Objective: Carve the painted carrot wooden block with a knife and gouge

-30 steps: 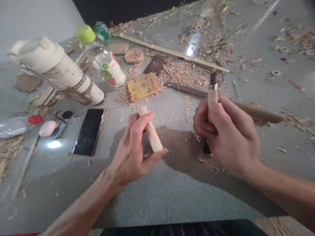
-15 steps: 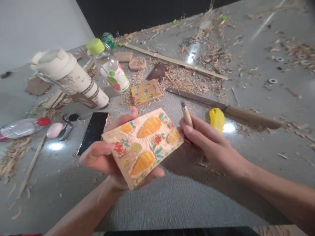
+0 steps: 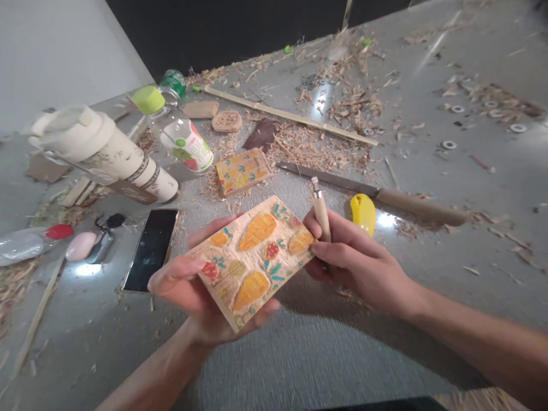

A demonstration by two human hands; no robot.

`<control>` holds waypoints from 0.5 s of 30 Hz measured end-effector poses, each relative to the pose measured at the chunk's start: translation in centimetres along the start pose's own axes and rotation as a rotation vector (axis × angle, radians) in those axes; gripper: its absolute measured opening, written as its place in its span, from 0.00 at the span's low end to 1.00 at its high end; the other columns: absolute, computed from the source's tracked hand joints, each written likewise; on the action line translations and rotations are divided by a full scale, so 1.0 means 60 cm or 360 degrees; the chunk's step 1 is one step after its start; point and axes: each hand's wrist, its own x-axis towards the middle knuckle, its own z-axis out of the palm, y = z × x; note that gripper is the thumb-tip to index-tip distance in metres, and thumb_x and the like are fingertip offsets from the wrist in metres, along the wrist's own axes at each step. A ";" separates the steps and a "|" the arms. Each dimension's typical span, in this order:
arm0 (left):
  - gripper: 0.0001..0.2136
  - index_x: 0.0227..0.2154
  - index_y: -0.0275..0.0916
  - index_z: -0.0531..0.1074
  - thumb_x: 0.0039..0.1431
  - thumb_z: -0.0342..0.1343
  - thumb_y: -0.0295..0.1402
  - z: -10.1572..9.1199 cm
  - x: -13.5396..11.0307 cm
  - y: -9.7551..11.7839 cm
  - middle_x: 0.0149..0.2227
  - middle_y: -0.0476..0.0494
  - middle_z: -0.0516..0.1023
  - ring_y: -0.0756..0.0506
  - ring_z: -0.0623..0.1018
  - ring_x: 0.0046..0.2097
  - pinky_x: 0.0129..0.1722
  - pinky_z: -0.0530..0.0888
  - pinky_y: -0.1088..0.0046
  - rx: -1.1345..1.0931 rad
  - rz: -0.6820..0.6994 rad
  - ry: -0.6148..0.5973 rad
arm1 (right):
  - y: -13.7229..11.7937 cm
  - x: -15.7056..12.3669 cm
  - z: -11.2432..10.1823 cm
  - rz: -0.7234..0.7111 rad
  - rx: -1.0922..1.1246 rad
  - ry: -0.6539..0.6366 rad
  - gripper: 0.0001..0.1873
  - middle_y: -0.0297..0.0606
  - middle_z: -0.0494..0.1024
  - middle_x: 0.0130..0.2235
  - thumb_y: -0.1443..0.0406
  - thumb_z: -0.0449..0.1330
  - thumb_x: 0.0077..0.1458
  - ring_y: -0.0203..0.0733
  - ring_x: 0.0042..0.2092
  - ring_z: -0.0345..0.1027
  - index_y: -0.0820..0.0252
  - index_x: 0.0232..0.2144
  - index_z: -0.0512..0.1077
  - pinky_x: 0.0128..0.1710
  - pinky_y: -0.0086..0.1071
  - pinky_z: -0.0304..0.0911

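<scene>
A carved wooden block (image 3: 252, 260) with painted orange carrots, red fruit and teal leaves lies tilted in my left hand (image 3: 188, 291), the thumb over its left edge and fingers beneath. My right hand (image 3: 359, 248) is closed around a carving knife (image 3: 321, 214) with a pale wooden handle and short metal tip pointing up. Its thumb and fingers sit at the block's right corner; whether they touch it I cannot tell. Just behind the block, a second painted wooden block (image 3: 244, 171) rests on the grey mat.
A long knife (image 3: 372, 191) and a yellow cutter (image 3: 363, 214) lie right of my hands. To the left are a phone (image 3: 152, 248), a cream tumbler (image 3: 111, 148) and a clear bottle (image 3: 182, 137). Wood shavings (image 3: 308, 148), a bamboo strip (image 3: 286, 114) and metal washers (image 3: 449, 145) are scattered behind.
The right hand has turned the carving knife more upright and moved closer to the block's right corner. The left hand still holds the block. The whole view has shifted slightly.
</scene>
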 end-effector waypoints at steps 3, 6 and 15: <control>0.34 0.50 0.59 0.60 0.48 0.77 0.42 0.007 0.001 0.006 0.67 0.50 0.71 0.26 0.70 0.70 0.55 0.82 0.40 0.0084 0.0449 0.0274 | 0.005 0.000 -0.001 -0.0029 -0.0057 0.0014 0.09 0.27 0.60 0.32 0.62 0.57 0.70 0.34 0.30 0.54 0.52 0.38 0.59 0.27 0.28 0.52; 0.34 0.53 0.61 0.62 0.50 0.78 0.38 0.017 -0.002 0.009 0.67 0.49 0.70 0.30 0.75 0.66 0.57 0.81 0.41 0.0066 0.0685 0.0299 | 0.011 0.001 -0.003 -0.0067 -0.0148 0.0044 0.09 0.27 0.59 0.32 0.60 0.58 0.69 0.35 0.29 0.53 0.52 0.38 0.59 0.26 0.29 0.52; 0.19 0.55 0.49 0.65 0.66 0.66 0.36 -0.012 -0.005 0.015 0.53 0.42 0.83 0.44 0.86 0.45 0.37 0.82 0.71 -0.0705 -0.0272 0.0093 | 0.004 0.005 -0.019 -0.0230 -0.0667 0.0184 0.08 0.26 0.56 0.30 0.64 0.57 0.64 0.35 0.28 0.47 0.52 0.34 0.59 0.25 0.30 0.48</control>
